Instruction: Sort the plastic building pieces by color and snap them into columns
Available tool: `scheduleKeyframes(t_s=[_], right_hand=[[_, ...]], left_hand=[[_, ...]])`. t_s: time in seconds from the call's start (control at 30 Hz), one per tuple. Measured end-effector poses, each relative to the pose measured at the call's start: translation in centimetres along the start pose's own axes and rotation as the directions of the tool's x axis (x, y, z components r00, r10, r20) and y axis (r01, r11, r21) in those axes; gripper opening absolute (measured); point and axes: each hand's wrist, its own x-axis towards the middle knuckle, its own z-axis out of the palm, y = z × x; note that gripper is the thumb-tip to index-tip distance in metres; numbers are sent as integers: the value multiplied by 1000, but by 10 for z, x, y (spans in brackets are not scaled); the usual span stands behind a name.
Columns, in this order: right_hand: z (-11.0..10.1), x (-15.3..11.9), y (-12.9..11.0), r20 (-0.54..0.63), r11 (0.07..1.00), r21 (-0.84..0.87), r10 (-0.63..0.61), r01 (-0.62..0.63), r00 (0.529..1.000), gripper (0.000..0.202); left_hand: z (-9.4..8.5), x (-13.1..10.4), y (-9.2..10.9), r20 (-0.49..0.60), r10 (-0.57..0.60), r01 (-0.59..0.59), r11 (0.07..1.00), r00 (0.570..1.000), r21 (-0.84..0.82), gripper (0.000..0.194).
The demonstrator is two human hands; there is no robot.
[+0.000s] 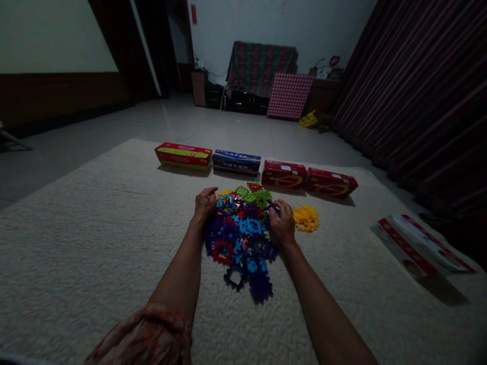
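Note:
A loose pile of plastic building pieces with toothed, gear-like edges (pixel 249 226) lies on the quilted mat in purple, blue, red and green. At its left edge is my left hand (pixel 205 204), fingers bent and slightly apart, close to a yellow piece (pixel 225 193); no held piece shows. Across the pile, my right hand (pixel 282 221) curls its fingers over a dark purple piece (pixel 274 207) at the right edge. Just beyond that hand sits a cluster of yellow pieces (pixel 306 218). Light green pieces (pixel 259 197) lie at the far side.
Behind the pile stand a red-and-yellow-green box (pixel 184 156), a blue box (pixel 236 162) and two red boxes (pixel 283 175), (pixel 330 182) in a row. An opened white-and-red package (pixel 424 246) lies at right on the pale mat (pixel 114 243). Curtains (pixel 411 86) hang at right.

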Motion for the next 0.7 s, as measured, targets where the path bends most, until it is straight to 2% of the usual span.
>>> scheduleKeyframes(t_s=[0.17, 0.23, 0.33, 0.43, 0.53, 0.7], right_hand=[[7, -2, 9, 165, 994, 46, 88, -97, 982, 41], [7, -3, 6, 240, 989, 105, 79, -107, 968, 43], [4, -3, -2, 316, 981, 170, 38, -96, 948, 42], [1, -3, -6, 337, 981, 182, 8, -74, 941, 41], [1, -3, -7, 340, 983, 178, -31, -32, 940, 38], [4, -3, -4, 355, 981, 189, -109, 42, 928, 34]], left_hand=[[-1, -1, -2, 22, -33, 29, 986, 999, 163, 45], [0, -3, 0, 74, -22, 6, 977, 997, 213, 44], [2, -5, 3, 145, 27, -56, 979, 989, 197, 43], [2, -5, 5, 217, 76, -115, 979, 973, 170, 42], [1, -5, 7, 281, 78, -139, 970, 956, 202, 41], [1, -4, 3, 254, 46, -95, 978, 966, 184, 48]])
